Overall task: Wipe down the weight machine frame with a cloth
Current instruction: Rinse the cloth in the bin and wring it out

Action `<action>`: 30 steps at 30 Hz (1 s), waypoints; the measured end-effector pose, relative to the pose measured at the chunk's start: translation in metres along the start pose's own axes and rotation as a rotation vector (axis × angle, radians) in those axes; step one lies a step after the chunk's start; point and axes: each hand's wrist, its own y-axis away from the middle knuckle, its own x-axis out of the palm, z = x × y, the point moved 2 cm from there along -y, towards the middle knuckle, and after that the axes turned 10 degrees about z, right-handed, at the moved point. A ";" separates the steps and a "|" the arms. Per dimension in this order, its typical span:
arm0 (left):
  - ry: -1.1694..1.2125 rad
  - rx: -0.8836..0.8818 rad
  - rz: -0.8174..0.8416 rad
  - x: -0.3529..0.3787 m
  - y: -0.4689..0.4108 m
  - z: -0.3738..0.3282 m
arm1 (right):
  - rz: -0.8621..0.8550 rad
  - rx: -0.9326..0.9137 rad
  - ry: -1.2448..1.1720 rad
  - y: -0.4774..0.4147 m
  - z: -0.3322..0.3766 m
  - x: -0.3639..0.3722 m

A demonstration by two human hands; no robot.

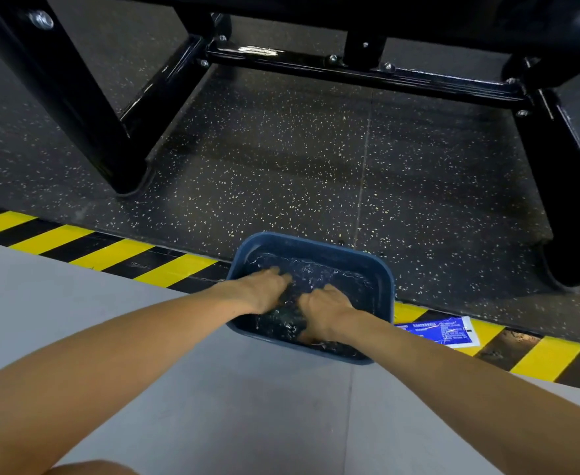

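Observation:
A blue plastic basin filled with rippling water stands on the floor in front of me. Both hands are down in it. My left hand and my right hand grip a dark cloth that lies under the water between them; most of the cloth is hidden by the hands and the ripples. The black weight machine frame stands beyond the basin, with a bolted crossbar at the back and slanted legs at the left and right.
Yellow and black hazard tape runs across the floor between grey flooring near me and dark speckled rubber matting under the frame. A blue and white sachet lies on the tape right of the basin.

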 end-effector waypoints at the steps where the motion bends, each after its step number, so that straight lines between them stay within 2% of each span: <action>1: 0.034 0.003 0.057 -0.005 0.005 -0.003 | -0.001 0.006 -0.061 0.002 -0.003 -0.005; 3: 0.187 0.032 0.182 -0.016 0.014 -0.010 | 0.015 -0.010 -0.265 0.003 -0.013 -0.013; 5: 0.438 0.082 0.308 -0.019 0.019 -0.015 | 0.054 -0.082 -0.531 0.003 -0.027 -0.019; 6: 0.502 0.099 0.317 -0.019 0.021 -0.018 | 0.060 -0.119 -0.664 0.004 -0.033 -0.023; 9: 0.560 0.111 0.171 -0.012 0.020 -0.023 | 0.076 -0.178 -1.008 0.008 -0.051 -0.027; 11: 0.572 0.109 0.068 -0.008 0.018 -0.026 | 0.144 -0.200 -1.143 0.010 -0.059 -0.026; 13: 0.527 0.082 0.006 -0.013 0.019 -0.023 | 0.199 -0.180 -1.135 0.012 -0.065 -0.025; 15: 0.612 0.042 -0.032 -0.022 0.023 -0.018 | 0.216 -0.086 -1.013 0.012 -0.067 -0.022; 17: 0.893 0.024 -0.013 -0.026 0.026 -0.013 | 0.224 -0.026 -0.956 0.011 -0.062 -0.016; 20: 1.379 0.007 0.012 -0.027 0.024 -0.013 | 0.235 -0.074 -1.089 0.008 -0.052 -0.010; 23: 1.688 -0.157 -0.084 -0.023 0.020 -0.014 | 0.256 -0.113 -1.128 0.010 -0.047 -0.005; 27: 1.767 -0.259 -0.192 -0.026 0.020 -0.018 | 0.274 -0.242 -1.341 0.018 -0.041 -0.006; 30: 1.837 -0.196 -0.208 -0.034 0.025 -0.026 | 0.231 -0.300 -1.485 0.018 -0.042 -0.009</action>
